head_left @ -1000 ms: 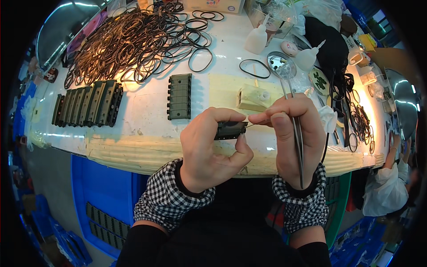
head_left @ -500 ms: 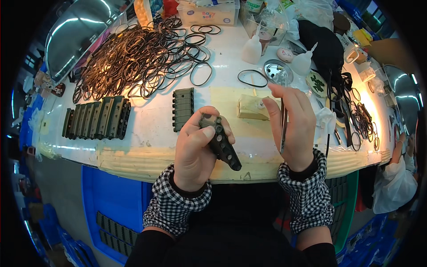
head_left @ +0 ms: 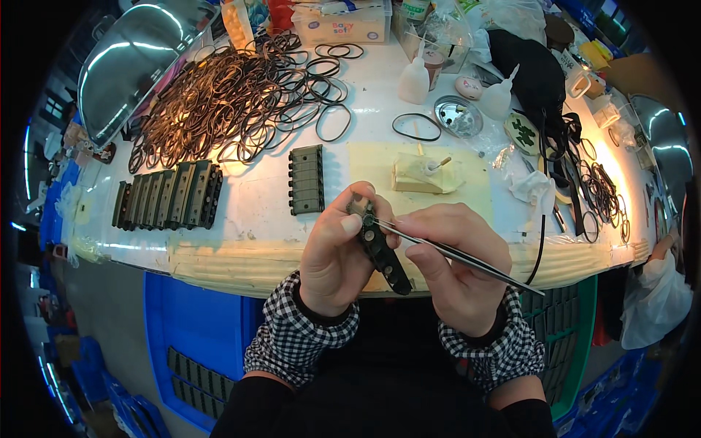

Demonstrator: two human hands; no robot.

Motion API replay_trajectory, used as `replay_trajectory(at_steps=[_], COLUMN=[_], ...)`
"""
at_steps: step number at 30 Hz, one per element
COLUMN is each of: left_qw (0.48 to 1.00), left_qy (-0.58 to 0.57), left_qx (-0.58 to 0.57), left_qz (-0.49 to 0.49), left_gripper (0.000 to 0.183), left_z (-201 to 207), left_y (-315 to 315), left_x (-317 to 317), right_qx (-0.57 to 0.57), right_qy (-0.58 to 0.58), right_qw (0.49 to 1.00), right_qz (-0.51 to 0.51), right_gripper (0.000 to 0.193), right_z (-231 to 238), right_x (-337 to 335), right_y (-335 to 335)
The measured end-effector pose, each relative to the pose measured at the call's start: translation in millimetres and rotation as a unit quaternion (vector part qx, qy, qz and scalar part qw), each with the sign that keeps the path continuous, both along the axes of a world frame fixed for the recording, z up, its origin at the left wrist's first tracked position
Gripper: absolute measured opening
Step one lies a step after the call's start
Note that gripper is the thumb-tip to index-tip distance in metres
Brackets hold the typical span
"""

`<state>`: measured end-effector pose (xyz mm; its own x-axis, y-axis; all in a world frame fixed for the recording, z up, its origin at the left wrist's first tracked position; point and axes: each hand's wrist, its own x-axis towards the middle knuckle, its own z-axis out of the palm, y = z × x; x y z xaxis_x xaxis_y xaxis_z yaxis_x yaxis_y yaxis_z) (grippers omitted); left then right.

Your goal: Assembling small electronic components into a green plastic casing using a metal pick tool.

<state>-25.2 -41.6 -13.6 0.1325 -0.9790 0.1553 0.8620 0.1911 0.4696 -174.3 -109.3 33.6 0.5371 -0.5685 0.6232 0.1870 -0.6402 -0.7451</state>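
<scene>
Pinching tweezers (head_left: 504, 275), the right hand (head_left: 467, 288) holds their tips at the dark strip (head_left: 380, 254) clasped by the left hand (head_left: 332, 255) at frame centre; a slack grip on either could make the tips skid.

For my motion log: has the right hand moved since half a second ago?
Yes: judged against the cream block, the right hand has moved leftward and lower in view.

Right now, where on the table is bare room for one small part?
The table looks bare between the green row and the single green strip, and between the band pile, the box and the left bottle. It is crowded at right, with bag and tissue; the left hand and right hand cover its front middle.
</scene>
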Motion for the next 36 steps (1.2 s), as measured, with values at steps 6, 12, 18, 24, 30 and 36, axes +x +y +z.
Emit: replay_trajectory(at_steps=[6,12,18,24,30,36], left_qw=[1.000,1.000,1.000,1.000,1.000,1.000], left_qy=[0.006,0.005,0.009,0.004,0.012,0.007], left_qx=[-0.004,-0.011,-0.027,-0.027,0.002,0.019], left_qz=[-0.007,-0.012,-0.006,0.006,-0.002,-0.014], left_gripper=[0.037,0.035,0.035,0.036,0.035,0.033], left_z=[-0.6,-2.7,-6.6,-9.0,-5.9,1.2], left_y=[0.1,0.1,-0.6,1.9,0.4,3.6], left_x=[-2.1,-2.0,-5.9,-6.3,-5.6,-5.9], right_qx=[-0.007,0.005,-0.020,-0.075,-0.056,0.002], right_qy=[0.011,0.012,-0.010,-0.019,-0.005,0.015], right_qw=[1.000,1.000,0.998,0.994,0.996,0.999], right_qz=[-0.007,-0.019,-0.063,-0.075,-0.071,-0.035], right_gripper=[0.019,0.016,0.015,0.014,0.016,0.018], right_z=[1.6,2.0,-4.6,-8.5,-4.1,2.8], right_x=[0.0,1.8,5.2,8.2,6.9,0.7], right_y=[1.2,4.0,11.7,13.0,7.4,6.8])
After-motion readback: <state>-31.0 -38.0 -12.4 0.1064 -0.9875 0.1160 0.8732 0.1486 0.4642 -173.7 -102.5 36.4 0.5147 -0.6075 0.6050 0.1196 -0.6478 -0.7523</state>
